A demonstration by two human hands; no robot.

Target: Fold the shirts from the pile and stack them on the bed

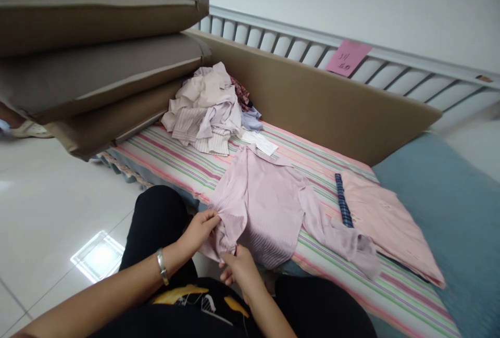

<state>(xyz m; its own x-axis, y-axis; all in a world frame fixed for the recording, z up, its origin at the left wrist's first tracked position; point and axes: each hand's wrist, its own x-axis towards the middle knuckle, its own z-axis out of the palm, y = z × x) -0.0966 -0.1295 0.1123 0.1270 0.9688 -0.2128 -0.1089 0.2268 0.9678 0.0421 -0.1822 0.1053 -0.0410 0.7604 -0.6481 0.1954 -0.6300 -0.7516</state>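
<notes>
A pale pink ribbed long-sleeved shirt (275, 197) lies spread on the striped sheet (179, 163), its lower edge hanging over the side nearest me. One sleeve reaches out to the right across the stripes. My left hand (203, 226), with a bracelet on the wrist, is closed and pinches the gathered left sleeve. Lower down and a little to the right, my right hand (239, 267) grips the end of that same sleeve between thumb and fingers.
A heap of crumpled clothes (209, 106) sits behind the shirt. To the right lies a folded peach garment (386, 215) over a dark plaid one. Thick brown cushions (101, 67) are stacked at left. A brown board (312, 98) and railing line the back, with a pink note (347, 58).
</notes>
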